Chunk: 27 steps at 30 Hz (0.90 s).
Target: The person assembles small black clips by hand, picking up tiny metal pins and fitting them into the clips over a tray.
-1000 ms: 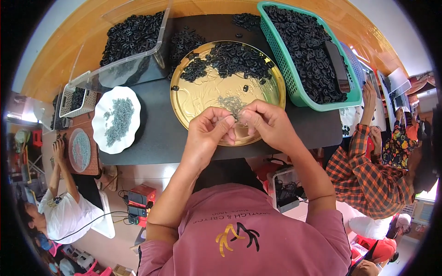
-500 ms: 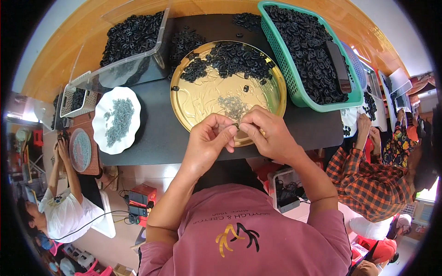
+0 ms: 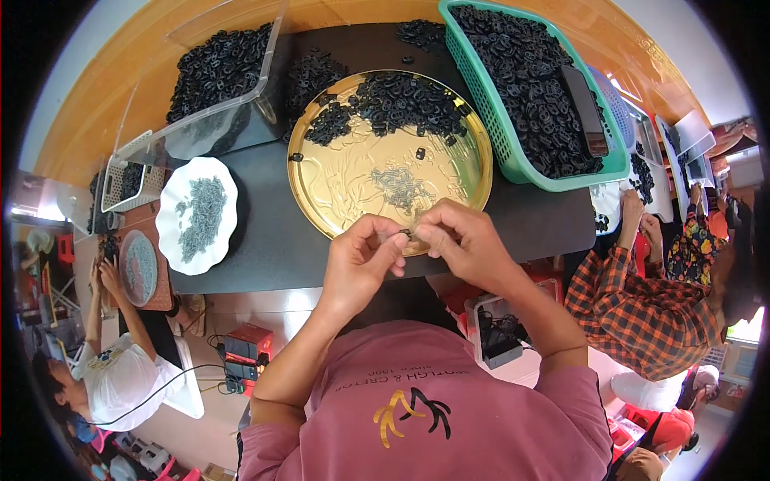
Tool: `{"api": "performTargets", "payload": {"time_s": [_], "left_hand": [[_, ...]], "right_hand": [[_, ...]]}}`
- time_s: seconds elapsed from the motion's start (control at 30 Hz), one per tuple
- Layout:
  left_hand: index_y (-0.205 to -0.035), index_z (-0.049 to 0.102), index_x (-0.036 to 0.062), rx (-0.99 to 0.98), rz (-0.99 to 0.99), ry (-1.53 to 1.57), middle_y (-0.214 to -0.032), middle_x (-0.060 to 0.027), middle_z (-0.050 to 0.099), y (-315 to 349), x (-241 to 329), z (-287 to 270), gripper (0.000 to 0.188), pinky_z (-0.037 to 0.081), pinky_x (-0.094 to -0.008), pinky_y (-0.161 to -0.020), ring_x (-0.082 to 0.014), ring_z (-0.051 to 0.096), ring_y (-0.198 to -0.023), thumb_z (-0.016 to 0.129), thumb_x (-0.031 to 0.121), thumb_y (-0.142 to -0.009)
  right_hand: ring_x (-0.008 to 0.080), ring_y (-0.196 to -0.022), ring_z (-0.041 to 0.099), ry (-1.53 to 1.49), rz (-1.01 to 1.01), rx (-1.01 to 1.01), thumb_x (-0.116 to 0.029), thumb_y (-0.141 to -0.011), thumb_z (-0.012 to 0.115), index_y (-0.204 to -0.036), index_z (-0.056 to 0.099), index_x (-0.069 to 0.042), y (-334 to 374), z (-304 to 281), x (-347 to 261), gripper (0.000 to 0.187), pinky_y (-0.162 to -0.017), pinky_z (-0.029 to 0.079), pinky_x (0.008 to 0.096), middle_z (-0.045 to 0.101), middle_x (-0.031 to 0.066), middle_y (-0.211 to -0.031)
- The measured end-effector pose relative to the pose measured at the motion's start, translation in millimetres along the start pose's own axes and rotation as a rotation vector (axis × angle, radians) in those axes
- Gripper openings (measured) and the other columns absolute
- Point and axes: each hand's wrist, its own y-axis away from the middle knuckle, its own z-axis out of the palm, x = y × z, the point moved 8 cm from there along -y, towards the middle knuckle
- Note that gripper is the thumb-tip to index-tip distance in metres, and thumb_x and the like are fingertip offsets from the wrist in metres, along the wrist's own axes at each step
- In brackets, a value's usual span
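Observation:
Over the near rim of a round gold tray (image 3: 330, 210), my two hands meet fingertip to fingertip. Thumb and index finger of my left hand (image 3: 365, 255) pinch a small black plastic piece (image 3: 406, 233). My right hand (image 3: 465, 242) is closed too, its thumb and fingertip pressed against that piece; whatever lies between them is too small to make out. Just beyond the fingers, a loose heap of small silvery metal pins (image 3: 401, 187) lies on the tray. Many black plastic pieces (image 3: 405, 100) are piled along its far side, and a single one (image 3: 420, 153) sits apart.
Left of the tray, a white scalloped plate (image 3: 172, 234) holds more metal pins. Behind it stands a clear plastic bin (image 3: 265, 84) of black pieces. A green basket (image 3: 513, 152) of black pieces, with a dark phone (image 3: 584, 112) on top, stands right. Other people work at both sides.
Both hands have come slightly toward me and the black piece has turned a little between the fingertips. The whole view has shifted slightly; the pinch is unchanged.

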Motion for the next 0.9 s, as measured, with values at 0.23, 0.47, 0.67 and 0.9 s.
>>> {"api": "performTargets", "payload": {"time_s": [0.23, 0.47, 0.67, 0.9], "left_hand": [[-0.097, 0.056, -0.0013, 0.135, 0.05, 0.192, -0.08, -0.0082, 0.061, 2, 4, -36, 0.01, 0.05, -0.0246, -0.056, -0.0117, 0.058, -0.064, 0.06, 0.005, -0.09], [-0.098, 0.055, -0.0009, 0.112, 0.086, 0.283, -0.083, -0.0101, 0.062, 2, -1, -44, 0.011, 0.049, -0.0249, -0.054, -0.012, 0.058, -0.064, 0.059, 0.006, -0.091], [-0.098, 0.055, -0.0014, 0.057, 0.151, 0.286, -0.083, -0.011, 0.062, 4, 0, -44, 0.01, 0.05, -0.0251, -0.054, -0.0126, 0.059, -0.065, 0.059, 0.005, -0.091], [-0.098, 0.055, -0.0015, 0.019, 0.171, 0.235, -0.084, -0.0106, 0.062, 4, -2, -43, 0.009, 0.05, -0.0252, -0.055, -0.0122, 0.058, -0.064, 0.058, 0.004, -0.091]], "right_hand": [[0.0086, -0.062, 0.051, 0.338, -0.188, 0.218, -0.008, -0.089, 0.059, -0.091, 0.061, 0.0, -34, -53, 4, 0.009, -0.056, 0.042, 0.0226, 0.057, 0.0036, -0.076], [0.029, -0.075, 0.06, 0.635, -0.298, 0.241, -0.01, -0.086, 0.06, -0.091, 0.063, -0.002, -67, -53, 3, 0.009, -0.068, 0.048, 0.0366, 0.059, 0.0125, -0.084], [0.0319, -0.079, 0.061, 0.784, -0.268, 0.184, -0.012, -0.087, 0.059, -0.093, 0.065, -0.005, -93, -34, 2, 0.011, -0.07, 0.049, 0.0384, 0.061, 0.0108, -0.088], [0.0332, -0.082, 0.061, 0.838, -0.292, 0.072, -0.014, -0.088, 0.057, -0.101, 0.066, -0.008, -116, -9, -2, 0.017, -0.073, 0.049, 0.0416, 0.059, 0.0111, -0.093]]}}
